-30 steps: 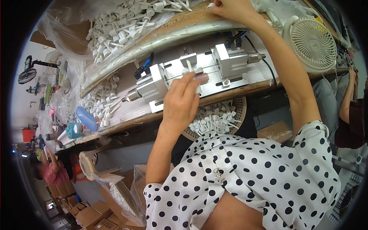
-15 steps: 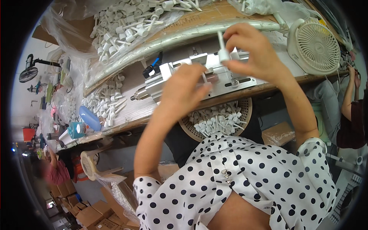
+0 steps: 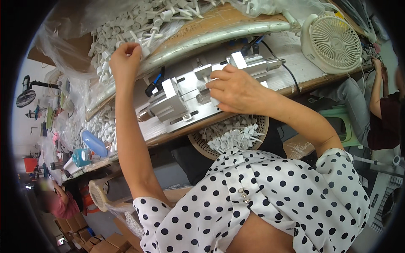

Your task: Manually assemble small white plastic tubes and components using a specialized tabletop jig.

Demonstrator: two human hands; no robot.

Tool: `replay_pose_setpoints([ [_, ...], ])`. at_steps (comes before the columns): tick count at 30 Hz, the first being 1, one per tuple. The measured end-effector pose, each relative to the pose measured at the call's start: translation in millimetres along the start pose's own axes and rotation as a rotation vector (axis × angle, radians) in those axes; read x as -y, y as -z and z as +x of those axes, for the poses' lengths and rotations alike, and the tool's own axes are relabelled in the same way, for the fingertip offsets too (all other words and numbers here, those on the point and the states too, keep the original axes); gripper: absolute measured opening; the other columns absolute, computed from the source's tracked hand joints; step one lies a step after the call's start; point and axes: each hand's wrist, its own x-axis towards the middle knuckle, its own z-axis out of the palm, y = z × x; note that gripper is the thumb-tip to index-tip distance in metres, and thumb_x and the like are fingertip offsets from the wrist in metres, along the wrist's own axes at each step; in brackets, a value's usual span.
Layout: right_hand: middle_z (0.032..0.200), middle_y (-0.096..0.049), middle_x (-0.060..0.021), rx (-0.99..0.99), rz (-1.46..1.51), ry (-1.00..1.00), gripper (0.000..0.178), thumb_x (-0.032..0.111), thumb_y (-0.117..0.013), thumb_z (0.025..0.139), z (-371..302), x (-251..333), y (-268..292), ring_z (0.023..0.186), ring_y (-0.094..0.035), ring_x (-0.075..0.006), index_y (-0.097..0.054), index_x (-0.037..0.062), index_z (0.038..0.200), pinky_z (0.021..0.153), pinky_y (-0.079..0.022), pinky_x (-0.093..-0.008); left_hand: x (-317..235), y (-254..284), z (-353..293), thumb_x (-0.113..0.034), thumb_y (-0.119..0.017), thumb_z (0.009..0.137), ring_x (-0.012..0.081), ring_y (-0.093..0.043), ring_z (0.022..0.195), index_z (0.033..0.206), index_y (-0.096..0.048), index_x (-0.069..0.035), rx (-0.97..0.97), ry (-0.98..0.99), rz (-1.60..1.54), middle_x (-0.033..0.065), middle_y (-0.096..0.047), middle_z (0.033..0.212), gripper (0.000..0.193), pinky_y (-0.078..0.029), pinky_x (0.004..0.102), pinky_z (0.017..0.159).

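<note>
The right hand (image 3: 238,90) is over the metal fixture (image 3: 171,101), its fingers bent together around a white stemmed piece (image 3: 214,101), partly hidden. The left hand (image 3: 125,65) is at the edge of the heaped pile (image 3: 145,19), thumb and forefinger drawn close beside a white cap (image 3: 144,51); whether they grip it cannot be told. The pieces appear to be moulded plastic: judged light, stiff, and smooth enough to slip. Hold is best taken at the broad cap; the thin stem would likely bend or snap under side load.

Pale wall (image 3: 25,122), grey floor (image 3: 103,221), green stool (image 3: 332,113)
</note>
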Motion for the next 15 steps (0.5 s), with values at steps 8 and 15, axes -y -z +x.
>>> replay_pose_setpoints([
  [8,0.092,-0.063,-0.0069,0.004,0.283,-0.122,0.023,0.018,-0.071,0.070,1,-30,25,0.094,-0.059,-0.0240,-0.061,0.0074,0.088,0.075,-0.047,-0.0334,-14,-12,0,-0.031,-0.067,0.073,0.0308,-0.062,0.077,0.092,-0.067,-0.001,0.044,-0.044,0.330,0.0174,-0.065,0.087,0.035,-0.047,0.0400,0.070],
  [15,0.071,-0.065,-0.0139,-0.071,-0.434,-0.135,0.012,0.016,-0.061,0.072,10,-194,48,0.070,-0.063,-0.0323,-0.067,0.0065,0.070,0.066,-0.050,-0.0408,-35,18,-39,-0.013,-0.068,0.075,0.0127,-0.061,0.075,0.097,-0.063,-0.002,-0.199,0.087,-0.260,0.0091,-0.064,0.083,0.025,-0.046,0.0255,0.059],
])
